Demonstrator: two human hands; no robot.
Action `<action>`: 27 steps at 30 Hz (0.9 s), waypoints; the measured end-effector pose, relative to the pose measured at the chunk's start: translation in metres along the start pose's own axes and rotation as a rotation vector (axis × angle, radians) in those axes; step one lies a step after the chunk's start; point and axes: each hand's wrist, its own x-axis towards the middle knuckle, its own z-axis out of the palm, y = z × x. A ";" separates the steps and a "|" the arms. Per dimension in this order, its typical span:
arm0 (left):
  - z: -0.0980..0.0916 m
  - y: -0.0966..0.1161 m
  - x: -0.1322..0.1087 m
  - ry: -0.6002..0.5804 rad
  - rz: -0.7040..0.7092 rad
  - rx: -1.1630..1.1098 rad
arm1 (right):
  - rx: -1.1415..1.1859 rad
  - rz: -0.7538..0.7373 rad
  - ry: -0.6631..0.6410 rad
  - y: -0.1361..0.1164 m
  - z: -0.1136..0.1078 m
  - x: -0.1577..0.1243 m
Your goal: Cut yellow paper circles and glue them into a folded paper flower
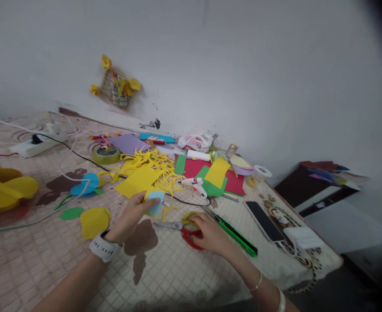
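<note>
Far left of the frame, there's your big yellow paper flower, and a blue paper piece sits right of it under a white cable. Lower down, the yellow petal cutouts lie just left of your left hand. And that hand is busy, just left of centre: thumb and fingers pinch a light blue paper piece, yellow paper showing behind it. Above it, a yellow sheet and a tangle of yellow scraps.

Now centre, a little lower: the scissors, blades pointing left, tips just below the blue piece you're pinching. Your right hand has its fingers curled around their yellow and red handles; whether they're off the cloth, you can't tell from here. Glue gun above that hand, green cutter just to its right, and the phone farther right.
</note>
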 end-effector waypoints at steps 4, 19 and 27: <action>-0.005 0.007 0.003 0.048 0.061 -0.009 | 0.034 0.031 -0.001 -0.001 -0.007 0.010; 0.027 0.125 -0.008 -0.042 0.242 -0.174 | 0.804 -0.030 0.310 -0.060 -0.037 0.032; 0.021 0.152 -0.028 0.099 0.310 -0.262 | 0.639 -0.411 0.250 -0.118 -0.050 0.057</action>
